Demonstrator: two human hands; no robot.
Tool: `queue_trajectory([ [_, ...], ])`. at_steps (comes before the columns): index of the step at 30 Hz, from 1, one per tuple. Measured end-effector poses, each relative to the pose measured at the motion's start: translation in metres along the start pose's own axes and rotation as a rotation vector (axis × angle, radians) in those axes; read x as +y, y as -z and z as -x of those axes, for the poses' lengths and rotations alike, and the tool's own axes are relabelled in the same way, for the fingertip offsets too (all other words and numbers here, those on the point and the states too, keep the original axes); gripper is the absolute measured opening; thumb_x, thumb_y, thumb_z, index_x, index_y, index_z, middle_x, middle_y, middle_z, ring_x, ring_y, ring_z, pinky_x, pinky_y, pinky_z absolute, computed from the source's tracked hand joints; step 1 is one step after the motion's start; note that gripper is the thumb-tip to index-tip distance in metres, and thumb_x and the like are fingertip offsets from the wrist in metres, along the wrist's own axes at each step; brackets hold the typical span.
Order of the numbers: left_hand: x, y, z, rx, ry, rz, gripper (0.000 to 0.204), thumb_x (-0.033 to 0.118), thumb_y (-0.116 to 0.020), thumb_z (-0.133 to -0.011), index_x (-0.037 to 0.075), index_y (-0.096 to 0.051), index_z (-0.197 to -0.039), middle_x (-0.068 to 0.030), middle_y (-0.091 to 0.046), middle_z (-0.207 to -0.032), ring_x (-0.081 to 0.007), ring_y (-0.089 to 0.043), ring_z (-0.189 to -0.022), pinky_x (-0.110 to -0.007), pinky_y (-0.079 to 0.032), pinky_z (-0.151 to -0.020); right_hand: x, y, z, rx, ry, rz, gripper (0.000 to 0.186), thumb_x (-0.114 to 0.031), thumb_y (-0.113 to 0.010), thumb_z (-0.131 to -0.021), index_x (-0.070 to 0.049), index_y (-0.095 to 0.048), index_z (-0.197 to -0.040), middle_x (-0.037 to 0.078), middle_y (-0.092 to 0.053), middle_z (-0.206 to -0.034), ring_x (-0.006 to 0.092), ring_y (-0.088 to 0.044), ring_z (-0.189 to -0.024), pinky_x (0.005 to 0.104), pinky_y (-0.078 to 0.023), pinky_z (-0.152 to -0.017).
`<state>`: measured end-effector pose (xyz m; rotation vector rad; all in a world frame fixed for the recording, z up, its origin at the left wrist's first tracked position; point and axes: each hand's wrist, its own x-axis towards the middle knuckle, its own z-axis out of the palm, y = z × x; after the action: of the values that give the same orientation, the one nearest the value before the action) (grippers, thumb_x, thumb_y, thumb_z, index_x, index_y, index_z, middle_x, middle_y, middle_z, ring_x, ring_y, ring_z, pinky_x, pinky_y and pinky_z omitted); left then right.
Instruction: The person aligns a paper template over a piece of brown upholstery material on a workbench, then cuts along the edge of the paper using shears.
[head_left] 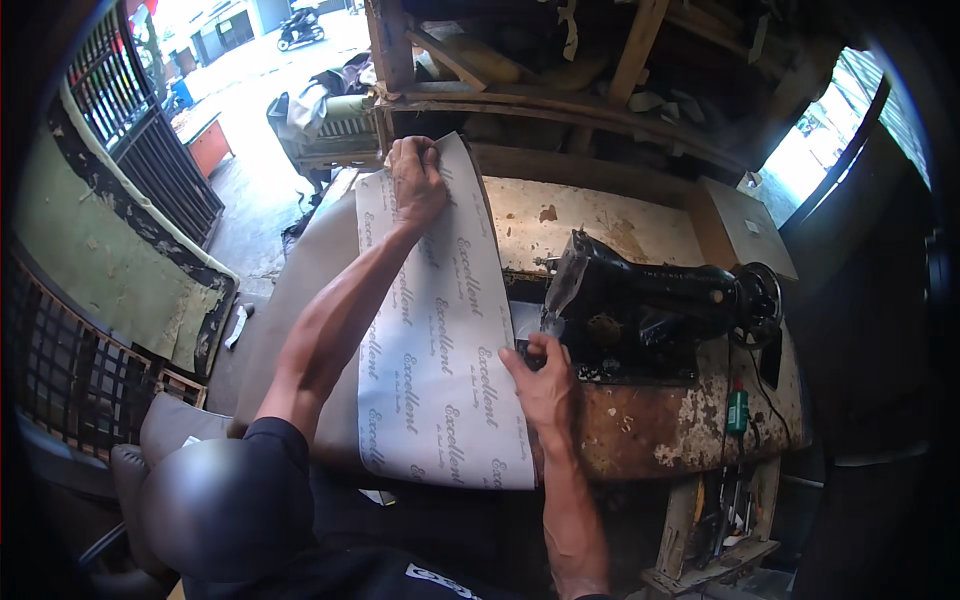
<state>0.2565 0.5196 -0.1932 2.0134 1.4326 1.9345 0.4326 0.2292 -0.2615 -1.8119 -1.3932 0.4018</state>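
A long white sheet (430, 370) with repeated grey lettering lies under my hands, left of the sewing machine's needle end. My left hand (415, 185) is closed on its far edge, fingers curled over the material. Beside the sheet's right edge is my right hand (545, 385); its thumb touches that edge and its bent index finger stands apart from the thumb. The black sewing machine (640, 300) sits just beyond the right fingers, its needle area partly hidden by a pale wrapping. Smooth grey-brown material (310, 270) spreads under and left of the sheet.
The worn wooden machine table (620, 430) carries a small green bottle (738, 410) at right. Tools stand in a wooden rack (735, 520) below. Wooden shelving (560, 110) rises behind, with a board (740, 225) at back right. A rounded dark shape (225, 510) blocks the lower left.
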Motion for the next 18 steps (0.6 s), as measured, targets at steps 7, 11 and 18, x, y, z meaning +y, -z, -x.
queue_trajectory([
  [7,0.009,-0.010,0.005,0.023,0.062,0.027,0.013,0.011,-0.060,-0.097,0.001,-0.061,-0.106,-0.0172,-0.059,-0.106,-0.0344,-0.057,-0.104,-0.043,-0.044,-0.094,-0.010,0.001,-0.029,-0.251,-0.216,-0.189,0.046,-0.042,-0.071,-0.092,-0.003,-0.070,-0.115,0.013,-0.073,-0.092,0.0244,-0.069,-0.077,0.0359,-0.054,-0.067],
  [11,-0.004,-0.021,0.005,-0.153,0.050,-0.094,0.014,0.009,-0.060,-0.093,0.006,-0.061,-0.106,-0.0140,-0.059,-0.106,-0.0343,-0.056,-0.106,-0.047,-0.041,-0.093,-0.018,0.008,-0.031,-0.332,-0.269,-0.155,0.043,-0.048,-0.067,-0.092,-0.006,-0.074,-0.100,0.018,-0.071,-0.081,0.0347,-0.072,-0.080,0.0402,-0.053,-0.073],
  [18,-0.062,-0.053,0.047,-0.557,0.190,-0.269,0.017,0.010,-0.062,-0.087,0.010,-0.068,-0.103,-0.0123,-0.065,-0.114,-0.0331,-0.057,-0.115,-0.051,-0.040,-0.098,-0.022,0.008,-0.030,-0.341,-0.288,-0.123,0.040,-0.041,-0.072,-0.091,-0.004,-0.076,-0.106,0.012,-0.076,-0.083,0.0153,-0.072,-0.076,0.0314,-0.054,-0.072],
])
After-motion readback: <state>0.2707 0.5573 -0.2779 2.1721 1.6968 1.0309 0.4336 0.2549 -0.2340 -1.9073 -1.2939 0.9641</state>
